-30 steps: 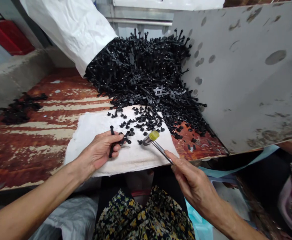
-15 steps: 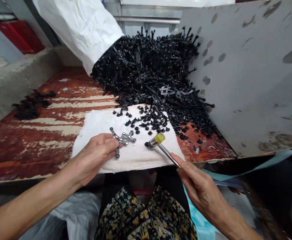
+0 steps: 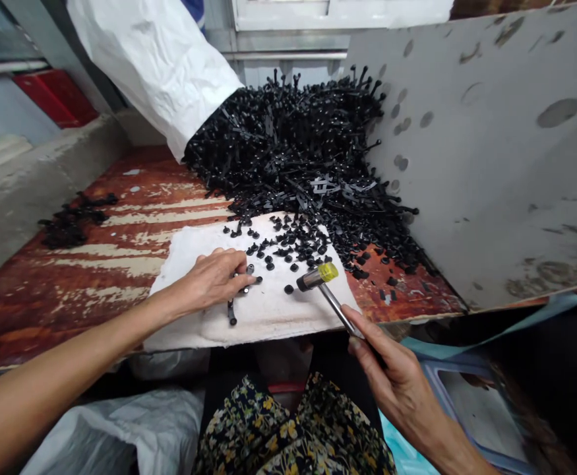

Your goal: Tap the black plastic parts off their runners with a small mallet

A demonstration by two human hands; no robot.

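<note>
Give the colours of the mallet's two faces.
Yellow and black; the mallet shows best in the head view.

No text, label, brand, number or sign can be read.
</note>
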